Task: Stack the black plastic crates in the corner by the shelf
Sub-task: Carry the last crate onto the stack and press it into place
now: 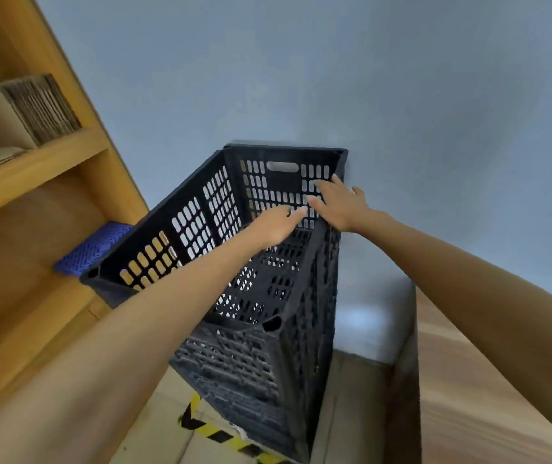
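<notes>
Against the grey wall [401,95], at twelve o'clock from the person, stands the stack of black crates [251,346], the wooden shelf [33,169] at its nine o'clock. Both hands reach into the top crate [201,216]: left hand [276,226] and right hand [340,204] lie flat, fingers spread, each grip wide and holding nothing.

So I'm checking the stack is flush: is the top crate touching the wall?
Touching, it seems: the head view shows the top crate with its far rim against the wall, no visible gap.
</notes>
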A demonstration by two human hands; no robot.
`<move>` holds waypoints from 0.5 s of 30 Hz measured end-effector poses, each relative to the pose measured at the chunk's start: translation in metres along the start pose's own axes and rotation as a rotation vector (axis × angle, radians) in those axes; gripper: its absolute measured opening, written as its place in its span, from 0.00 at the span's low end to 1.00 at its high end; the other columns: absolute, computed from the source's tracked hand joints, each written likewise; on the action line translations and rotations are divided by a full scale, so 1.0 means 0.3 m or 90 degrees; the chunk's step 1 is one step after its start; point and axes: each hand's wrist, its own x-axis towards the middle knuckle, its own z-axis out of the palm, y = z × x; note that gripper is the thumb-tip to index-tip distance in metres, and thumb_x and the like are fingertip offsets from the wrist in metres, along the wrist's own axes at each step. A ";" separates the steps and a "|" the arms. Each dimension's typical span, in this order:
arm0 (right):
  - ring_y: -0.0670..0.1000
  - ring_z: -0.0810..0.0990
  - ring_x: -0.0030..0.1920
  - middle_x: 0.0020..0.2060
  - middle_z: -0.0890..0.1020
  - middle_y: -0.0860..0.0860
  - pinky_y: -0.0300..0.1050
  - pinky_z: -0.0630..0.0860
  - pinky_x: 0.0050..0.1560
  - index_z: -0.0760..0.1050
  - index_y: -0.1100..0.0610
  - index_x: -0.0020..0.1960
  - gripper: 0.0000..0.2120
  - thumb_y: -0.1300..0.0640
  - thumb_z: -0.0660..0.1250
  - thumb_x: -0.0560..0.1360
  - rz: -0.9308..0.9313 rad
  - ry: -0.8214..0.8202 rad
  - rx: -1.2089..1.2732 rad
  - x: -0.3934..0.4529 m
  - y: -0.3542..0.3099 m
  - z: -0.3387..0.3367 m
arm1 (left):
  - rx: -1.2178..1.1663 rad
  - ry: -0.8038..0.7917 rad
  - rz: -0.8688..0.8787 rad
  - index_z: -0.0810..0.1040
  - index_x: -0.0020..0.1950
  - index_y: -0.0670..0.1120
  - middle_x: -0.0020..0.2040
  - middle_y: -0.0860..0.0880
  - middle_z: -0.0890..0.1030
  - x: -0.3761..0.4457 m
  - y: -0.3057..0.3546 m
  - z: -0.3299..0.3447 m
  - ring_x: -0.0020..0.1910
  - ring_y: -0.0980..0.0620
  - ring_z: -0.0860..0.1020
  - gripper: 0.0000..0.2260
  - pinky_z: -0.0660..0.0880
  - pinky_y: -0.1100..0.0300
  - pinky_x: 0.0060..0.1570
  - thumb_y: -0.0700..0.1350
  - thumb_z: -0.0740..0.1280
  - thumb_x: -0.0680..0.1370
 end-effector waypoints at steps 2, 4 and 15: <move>0.52 0.46 0.79 0.78 0.57 0.50 0.63 0.48 0.73 0.54 0.53 0.78 0.27 0.44 0.46 0.82 -0.018 0.007 0.004 0.005 0.010 0.010 | -0.025 -0.042 0.002 0.72 0.63 0.43 0.65 0.42 0.76 -0.045 0.091 0.007 0.63 0.43 0.74 0.25 0.67 0.54 0.57 0.61 0.49 0.83; 0.52 0.46 0.79 0.77 0.58 0.50 0.63 0.48 0.73 0.54 0.51 0.78 0.27 0.44 0.46 0.81 -0.035 -0.005 0.017 0.005 0.018 0.011 | 0.009 -0.086 -0.032 0.64 0.74 0.39 0.70 0.37 0.72 -0.106 0.154 0.046 0.66 0.39 0.72 0.28 0.69 0.52 0.60 0.60 0.53 0.83; 0.53 0.45 0.78 0.77 0.58 0.49 0.65 0.50 0.73 0.56 0.50 0.77 0.25 0.47 0.45 0.81 -0.048 -0.002 0.044 0.026 0.036 0.028 | 0.335 0.184 -0.021 0.62 0.68 0.40 0.56 0.41 0.80 -0.215 0.204 0.170 0.51 0.39 0.80 0.17 0.65 0.53 0.38 0.49 0.54 0.84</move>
